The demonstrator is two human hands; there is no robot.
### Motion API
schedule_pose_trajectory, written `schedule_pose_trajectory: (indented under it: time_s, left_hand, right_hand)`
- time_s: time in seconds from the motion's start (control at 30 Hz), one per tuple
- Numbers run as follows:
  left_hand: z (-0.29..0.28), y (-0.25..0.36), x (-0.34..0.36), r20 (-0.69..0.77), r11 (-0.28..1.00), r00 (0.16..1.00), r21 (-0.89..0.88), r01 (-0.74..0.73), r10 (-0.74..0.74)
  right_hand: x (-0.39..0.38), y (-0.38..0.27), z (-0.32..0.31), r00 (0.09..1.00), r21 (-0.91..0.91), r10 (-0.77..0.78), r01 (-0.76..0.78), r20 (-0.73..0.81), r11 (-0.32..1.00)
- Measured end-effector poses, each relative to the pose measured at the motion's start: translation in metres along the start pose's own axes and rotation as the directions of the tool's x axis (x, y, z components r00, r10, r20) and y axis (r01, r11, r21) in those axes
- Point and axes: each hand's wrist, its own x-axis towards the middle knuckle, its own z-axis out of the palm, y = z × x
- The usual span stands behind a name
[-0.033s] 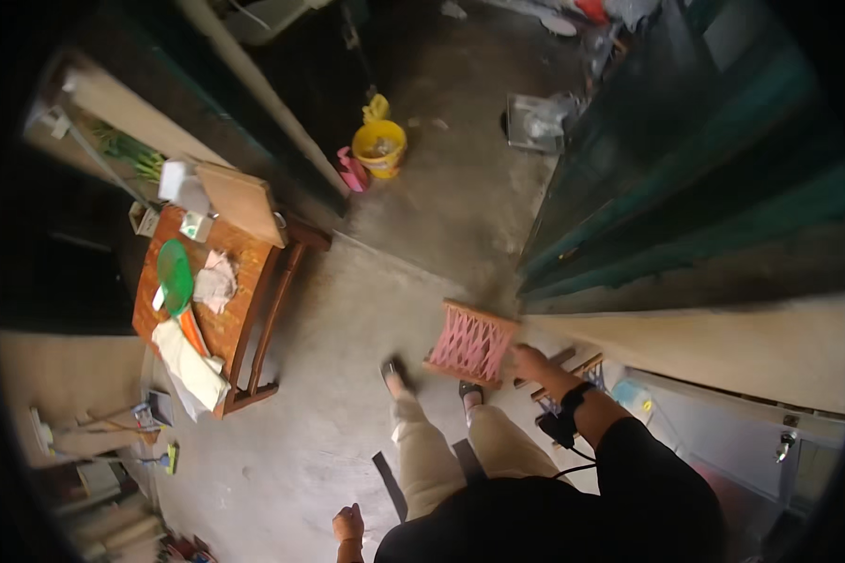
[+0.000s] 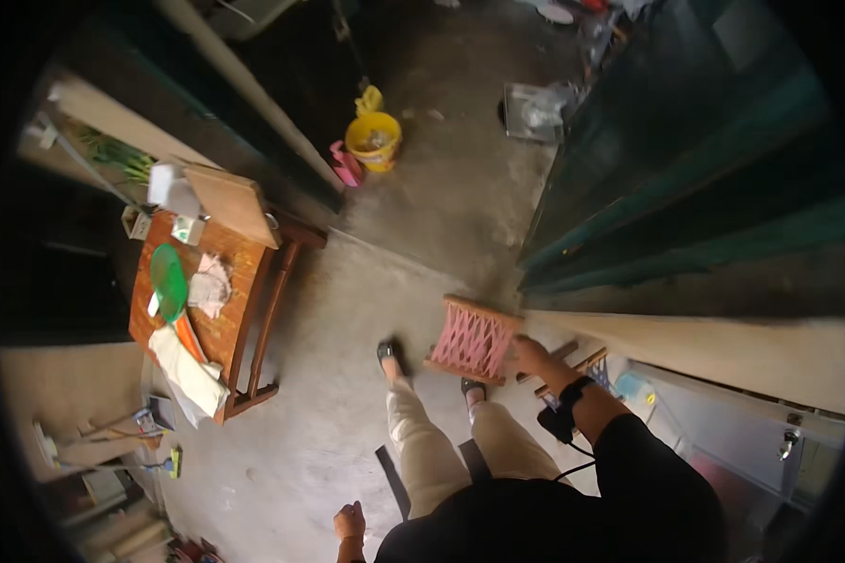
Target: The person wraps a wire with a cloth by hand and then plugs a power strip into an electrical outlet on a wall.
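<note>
A small folding stool (image 2: 474, 340) with a wooden frame and a woven pink cord seat hangs in front of my right foot. Its right side is gripped by my right hand (image 2: 530, 357), whose fingers are closed and slightly blurred. Down at my left side, my left hand (image 2: 349, 519) is curled into a loose fist, with nothing visible in it. A black strap (image 2: 573, 394) with a device and cable circles my right wrist.
A wooden table (image 2: 239, 328) with cloths and a green strainer (image 2: 169, 281) stands left. Beyond the doorway are a yellow bucket (image 2: 373, 141), a pink watering can (image 2: 347, 166) and a metal tray (image 2: 532, 113). A dark green door (image 2: 648, 206) and white cabinet (image 2: 714, 422) stand right.
The view has shifted slightly, so the table and bucket sit a little farther left. My left foot is a bit farther forward. My right hand still holds the stool.
</note>
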Motion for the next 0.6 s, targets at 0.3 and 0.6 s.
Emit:
schedule_pose_trajectory:
  time_s: [0.3, 0.6]
  left_hand:
    - [0.0, -0.025, 0.186, 0.35, 0.975, 0.935, 0.223, -0.019, -0.062]
    - [-0.041, -0.088, 0.225, 0.328, 0.927, 0.926, 0.255, -0.276, 0.186]
  right_hand:
    - [0.153, 0.047, 0.062, 0.903, -0.201, 0.429, -0.415, 0.034, 0.888]
    - [0.226, 0.045, 0.119, 0.735, -0.323, 0.677, -0.635, 0.026, 0.702]
